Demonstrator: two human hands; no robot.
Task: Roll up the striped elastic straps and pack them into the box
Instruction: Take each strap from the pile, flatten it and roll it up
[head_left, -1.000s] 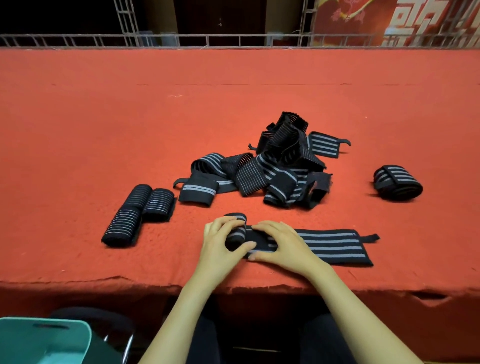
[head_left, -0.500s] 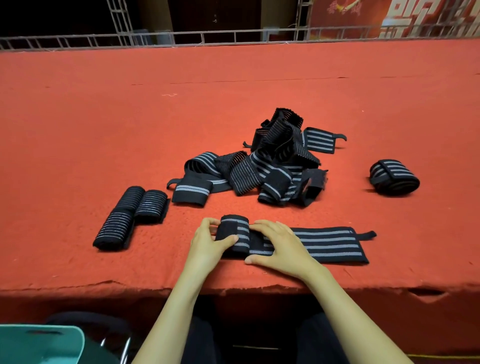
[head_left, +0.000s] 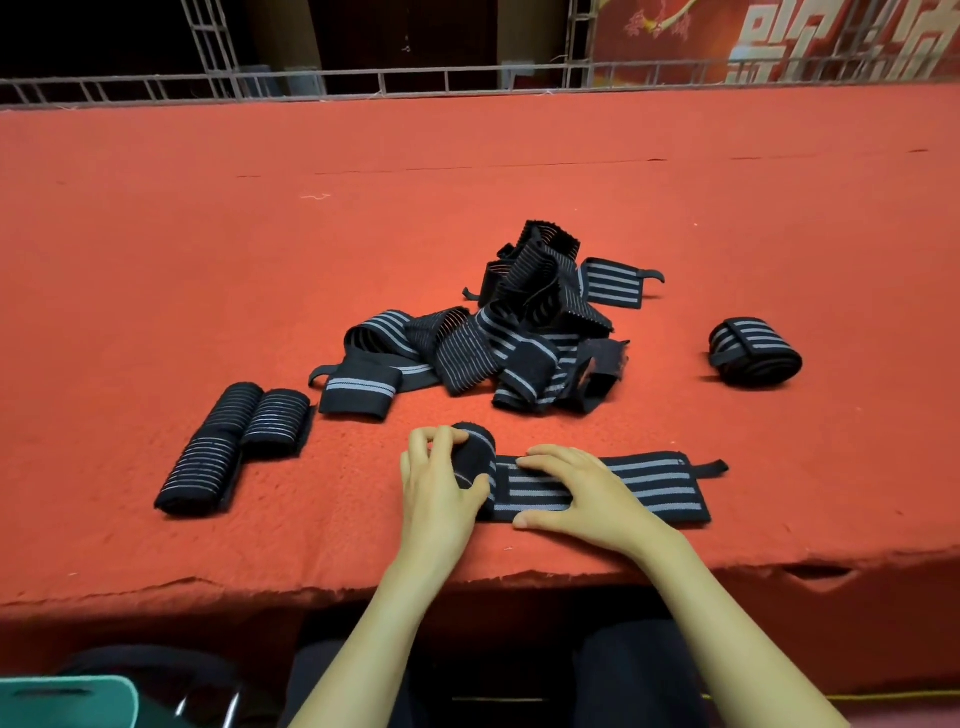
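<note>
While the left hand (head_left: 439, 493) curls its fingers (head_left: 441, 439) round the rolled-up end of a striped strap (head_left: 649, 483), the right hand (head_left: 587, 493) lies on the flat part, fingers (head_left: 545, 457) spread and pressing down. This strap sits near the front edge of the red bench (head_left: 208, 234). Behind it is a pile of loose straps (head_left: 519, 332). Three rolled straps (head_left: 234, 441) lie together on the left, and one more rolled strap (head_left: 756, 353) lies alone on the right. A green box (head_left: 67, 701) shows low at the left corner, below the bench.
</note>
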